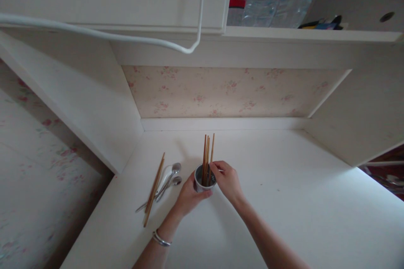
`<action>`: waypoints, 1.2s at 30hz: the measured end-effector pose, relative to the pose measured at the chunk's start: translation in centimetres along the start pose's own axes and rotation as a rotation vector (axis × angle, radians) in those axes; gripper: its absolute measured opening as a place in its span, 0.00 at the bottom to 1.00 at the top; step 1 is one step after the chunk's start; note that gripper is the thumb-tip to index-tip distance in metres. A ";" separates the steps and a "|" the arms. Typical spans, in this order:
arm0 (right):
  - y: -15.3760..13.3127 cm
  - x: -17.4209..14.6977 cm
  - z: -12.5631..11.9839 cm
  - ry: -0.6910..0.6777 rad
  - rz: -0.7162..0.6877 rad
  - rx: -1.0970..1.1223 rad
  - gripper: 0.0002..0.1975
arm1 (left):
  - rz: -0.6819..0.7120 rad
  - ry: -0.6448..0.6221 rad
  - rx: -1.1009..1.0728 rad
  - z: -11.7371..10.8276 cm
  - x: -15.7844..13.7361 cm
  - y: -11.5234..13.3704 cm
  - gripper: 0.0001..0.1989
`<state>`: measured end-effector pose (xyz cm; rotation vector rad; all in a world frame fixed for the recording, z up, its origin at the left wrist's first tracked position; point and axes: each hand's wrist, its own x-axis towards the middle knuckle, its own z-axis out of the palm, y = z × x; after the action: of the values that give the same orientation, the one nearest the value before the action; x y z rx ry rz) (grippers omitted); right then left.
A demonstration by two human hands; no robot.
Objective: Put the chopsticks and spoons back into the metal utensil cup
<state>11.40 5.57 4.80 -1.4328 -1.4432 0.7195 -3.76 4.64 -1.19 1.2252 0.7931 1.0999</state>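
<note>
Fingers of the right hand (227, 180) pinch a slim, light-brown wooden chopstick (212, 147), likely light, stiff and easily held above the rim, as it stands in a round, grey, metal-looking cup (204, 189) clasped about its wall by the left hand (188, 197). More brown wooden chopsticks (205, 155) lean inside the cup, which could tip if unsupported; loose wooden chopsticks (154, 191) and shiny metal spoons (176, 168) lie leftward on the white desk (284, 218).

Hands (189, 196) & forearms (261, 232) bare; rounded silver-col. bangle (161, 241) on L wrist (166, 229).
</note>
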 end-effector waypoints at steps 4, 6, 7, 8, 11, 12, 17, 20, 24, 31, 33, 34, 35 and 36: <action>0.5 0.0 0.4 0.017 0.010 -0.009 0.10 | 0.003 -0.004 0.004 0.0 0.0 0.0 0.35; 0.7 -0.1 0.5 0.018 0.030 -0.001 0.10 | 0.002 0.002 0.011 0.0 0.0 0.1 0.36; 0.8 -0.1 0.6 0.014 0.036 0.001 0.10 | -0.001 0.005 0.013 0.0 0.0 0.1 0.36; 0.8 -0.1 0.6 0.011 0.038 0.001 0.10 | -0.004 0.008 0.013 0.0 0.0 0.1 0.37; 0.9 0.0 0.7 0.005 0.051 0.004 0.10 | -0.012 0.009 0.010 0.0 0.1 0.1 0.38; 0.9 0.0 0.6 0.003 0.061 0.016 0.11 | -0.013 0.007 0.013 0.0 0.1 0.1 0.38; 2.1 -1.0 0.3 -0.096 0.087 0.223 0.22 | 0.014 0.003 0.029 0.2 -0.1 0.6 0.36; 3.4 -2.6 0.5 -0.223 0.086 0.342 0.39 | 0.037 -0.020 0.047 0.2 -0.2 0.7 0.34; 4.8 -4.2 1.3 -0.293 0.048 0.422 0.52 | 0.028 0.004 0.103 0.1 0.0 0.1 0.35; 5.1 -4.7 1.9 -0.244 -0.033 0.414 0.35 | 0.050 -0.002 0.336 -1.0 -2.3 1.4 0.39; 5.0 -4.7 1.7 -0.214 -0.044 0.360 0.35 | -0.010 0.045 0.427 -2.2 -3.2 2.9 0.32; 5.0 -4.8 1.6 -0.201 -0.046 0.328 0.35 | -0.061 0.083 0.476 -2.9 -3.5 3.7 0.26; 5.0 -4.8 1.5 -0.192 -0.045 0.300 0.35 | -0.119 0.118 0.535 -3.8 -3.6 4.6 0.18; 5.1 -4.9 1.5 -0.182 -0.041 0.277 0.35 | -0.149 0.161 0.618 -4.8 -3.5 5.4 0.14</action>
<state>11.49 1.89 -1.36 -1.1453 -1.4410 1.0031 -10.49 2.79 2.79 1.5639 1.3931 0.8605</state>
